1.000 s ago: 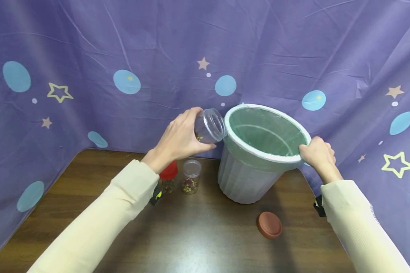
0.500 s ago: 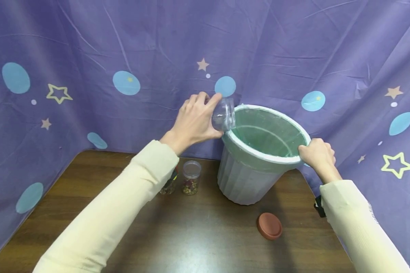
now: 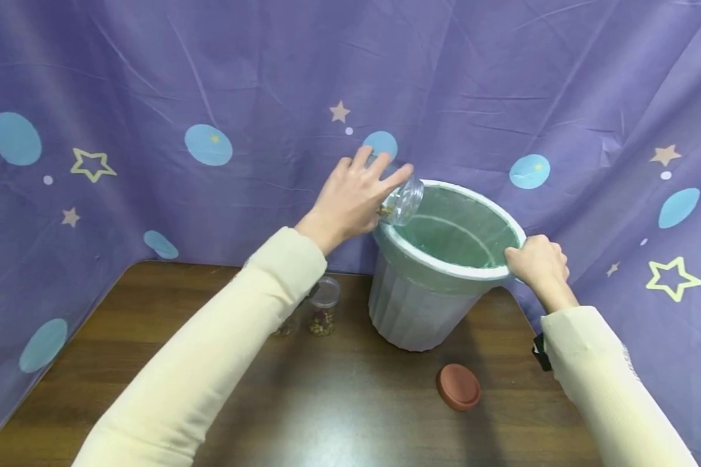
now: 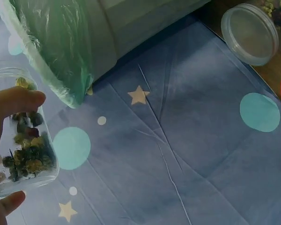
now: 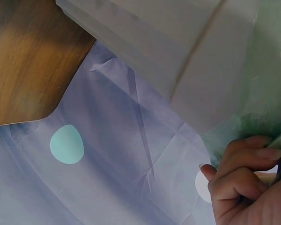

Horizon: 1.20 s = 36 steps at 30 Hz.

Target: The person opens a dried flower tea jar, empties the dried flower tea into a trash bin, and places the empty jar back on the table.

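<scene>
Gripping the jar [image 3: 405,203], the left fingers [image 3: 398,175] needed its mouth over the bin [image 3: 417,311] beyond them; right fingers [image 5: 246,164] clamped the rim [image 3: 473,272].

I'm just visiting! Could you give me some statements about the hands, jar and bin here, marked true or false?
1. The left hand grips a clear jar. True.
2. The right hand holds the reddish-brown lid. False: it grips the bin by its rim; the lid lies on the table.
3. The jar is empty. False: small yellow and dark pieces are inside.
4. Green plastic lines the bin. True.
5. The jar is tipped toward the bin. True.
</scene>
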{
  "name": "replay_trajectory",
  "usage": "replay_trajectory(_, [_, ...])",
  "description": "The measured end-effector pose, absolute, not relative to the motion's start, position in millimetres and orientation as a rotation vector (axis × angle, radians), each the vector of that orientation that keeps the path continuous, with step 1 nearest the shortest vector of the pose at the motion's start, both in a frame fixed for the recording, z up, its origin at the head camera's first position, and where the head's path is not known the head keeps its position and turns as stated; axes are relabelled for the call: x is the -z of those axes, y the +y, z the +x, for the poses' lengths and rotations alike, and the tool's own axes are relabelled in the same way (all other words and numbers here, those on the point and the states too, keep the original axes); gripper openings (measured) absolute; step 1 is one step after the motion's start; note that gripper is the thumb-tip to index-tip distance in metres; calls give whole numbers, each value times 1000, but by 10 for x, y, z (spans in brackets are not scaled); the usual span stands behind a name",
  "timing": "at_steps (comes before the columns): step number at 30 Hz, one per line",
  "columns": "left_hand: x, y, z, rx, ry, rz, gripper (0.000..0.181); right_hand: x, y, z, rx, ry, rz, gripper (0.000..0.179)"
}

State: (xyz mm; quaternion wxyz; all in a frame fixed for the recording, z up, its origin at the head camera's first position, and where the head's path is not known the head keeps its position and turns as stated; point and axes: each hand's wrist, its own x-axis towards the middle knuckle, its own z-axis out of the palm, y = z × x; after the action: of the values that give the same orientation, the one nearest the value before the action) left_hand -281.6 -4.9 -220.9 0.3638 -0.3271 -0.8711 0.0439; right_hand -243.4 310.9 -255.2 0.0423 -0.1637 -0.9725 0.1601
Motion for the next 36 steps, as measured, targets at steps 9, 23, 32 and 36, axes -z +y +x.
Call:
replay_trajectory(9, [2314,24,-2848,-161,-2196,-810,65,2535,3082,-2442,-487,-2972,-506,41])
replay_trajectory(23, [2379,81,-2914,-258,-1950,-894,48,2528,3090,-2456,-469,-2983,-511,42])
replay_trajectory(32, [2381,114,-2922,-353,-1861,-917,47,2534,3103,-2464,-473,-2982,-520,39])
replay_trajectory(36, [2356,137,-2929,-458,-1775,-947,48,2534,3101,-2464,-472,-2973,-529,37])
